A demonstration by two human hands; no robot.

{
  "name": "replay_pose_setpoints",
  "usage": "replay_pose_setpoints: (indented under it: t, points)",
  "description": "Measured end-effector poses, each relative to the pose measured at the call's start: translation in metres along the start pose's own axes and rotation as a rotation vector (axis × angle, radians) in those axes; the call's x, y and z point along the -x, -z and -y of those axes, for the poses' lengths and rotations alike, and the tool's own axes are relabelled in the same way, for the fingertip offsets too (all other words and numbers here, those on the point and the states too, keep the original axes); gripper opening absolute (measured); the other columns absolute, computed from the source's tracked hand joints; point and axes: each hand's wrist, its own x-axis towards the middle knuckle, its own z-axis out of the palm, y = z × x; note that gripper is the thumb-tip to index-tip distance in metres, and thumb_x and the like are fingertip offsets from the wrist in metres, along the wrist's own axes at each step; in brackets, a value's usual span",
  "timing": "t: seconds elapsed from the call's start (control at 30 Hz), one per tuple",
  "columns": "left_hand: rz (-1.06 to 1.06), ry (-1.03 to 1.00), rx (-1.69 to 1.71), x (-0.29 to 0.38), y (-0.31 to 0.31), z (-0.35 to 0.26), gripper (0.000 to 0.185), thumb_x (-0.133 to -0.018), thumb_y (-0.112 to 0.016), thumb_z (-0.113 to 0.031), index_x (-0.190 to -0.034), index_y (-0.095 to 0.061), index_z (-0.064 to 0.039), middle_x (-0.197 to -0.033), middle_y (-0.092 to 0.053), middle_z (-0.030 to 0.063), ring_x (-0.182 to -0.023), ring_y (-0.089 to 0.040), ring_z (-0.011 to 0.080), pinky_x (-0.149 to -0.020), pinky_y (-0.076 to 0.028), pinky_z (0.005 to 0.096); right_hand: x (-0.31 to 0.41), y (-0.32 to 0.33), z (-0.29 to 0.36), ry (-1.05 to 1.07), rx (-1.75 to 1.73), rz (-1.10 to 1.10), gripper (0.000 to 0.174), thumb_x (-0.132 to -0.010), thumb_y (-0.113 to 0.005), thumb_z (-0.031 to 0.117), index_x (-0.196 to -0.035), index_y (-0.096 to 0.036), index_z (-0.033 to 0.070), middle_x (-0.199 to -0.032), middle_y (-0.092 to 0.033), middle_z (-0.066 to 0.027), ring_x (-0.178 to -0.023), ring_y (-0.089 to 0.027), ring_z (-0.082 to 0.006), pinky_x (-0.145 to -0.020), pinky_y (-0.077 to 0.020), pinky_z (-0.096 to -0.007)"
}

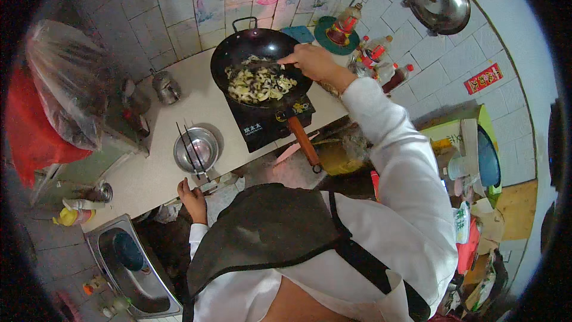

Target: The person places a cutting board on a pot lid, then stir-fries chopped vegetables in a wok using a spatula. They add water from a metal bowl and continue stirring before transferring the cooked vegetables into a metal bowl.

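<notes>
A black wok (272, 47) with a wooden handle (304, 143) sits on an induction cooker (263, 132). Chopped pale-green and white food (261, 82), mixed with dark pieces, lies inside it. My right hand (319, 65) is above the wok's right side, fingers pointing inward; whether anything is pinched in its fingertips is unclear. Across a metal bowl (208, 143) to the left rest two dark chopsticks (190, 148). Below that bowl, by the counter's front edge, my left hand (193, 201) shows nothing in it, its fingers apart.
Sauce bottles (397, 76) and a glass bottle on a green lid (337, 36) stand right of the wok. A metal lid (438, 0) hangs on the tiled wall. At lower left is a steel sink (152, 295). Plastic-covered things (67, 85) flank the counter (163, 120).
</notes>
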Motion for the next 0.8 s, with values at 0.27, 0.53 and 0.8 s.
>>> replay_pose_setpoints:
  t: [0.27,0.53,0.8]
  points:
    - [0.077,0.022,0.040,0.013,0.006,0.007,0.041,-0.072,-0.055,0.003,-0.113,-0.052,0.001,-0.118,-0.044,0.0225,-0.099,-0.051,0.0375,-0.084,-0.043,0.0398,0.093,0.086,-0.006,-0.203,0.486,0.180,0.047,-0.067,-0.058,0.003,-0.103,-0.066,0.031,-0.090,-0.055,-0.0058,-0.088,-0.057,-0.0244,-0.065,-0.0508,-0.0340]
    - [0.130,0.008,0.108,-0.004,0.013,-0.005,0.037,-0.072,-0.052,0.004,-0.108,-0.055,0.001,-0.117,-0.046,0.0235,-0.108,-0.045,0.0397,-0.092,-0.037,0.0420,0.095,0.026,0.015,-0.489,0.204,-0.080,0.016,-0.079,-0.057,0.023,-0.088,-0.069,0.016,-0.085,-0.058,-0.0105,-0.084,-0.059,-0.0283,-0.065,-0.0521,-0.0384]
    - [0.232,-0.017,0.301,-0.018,0.040,-0.062,0.026,-0.077,-0.052,0.006,-0.102,-0.057,0.000,-0.095,-0.058,0.0120,-0.077,-0.057,0.0204,-0.068,-0.045,0.0291,0.120,-0.030,0.054,-0.524,-0.001,-0.039,0.028,-0.081,-0.051,0.010,-0.103,-0.065,0.019,-0.088,-0.058,-0.0163,-0.088,-0.058,-0.0328,-0.070,-0.0505,-0.0413]
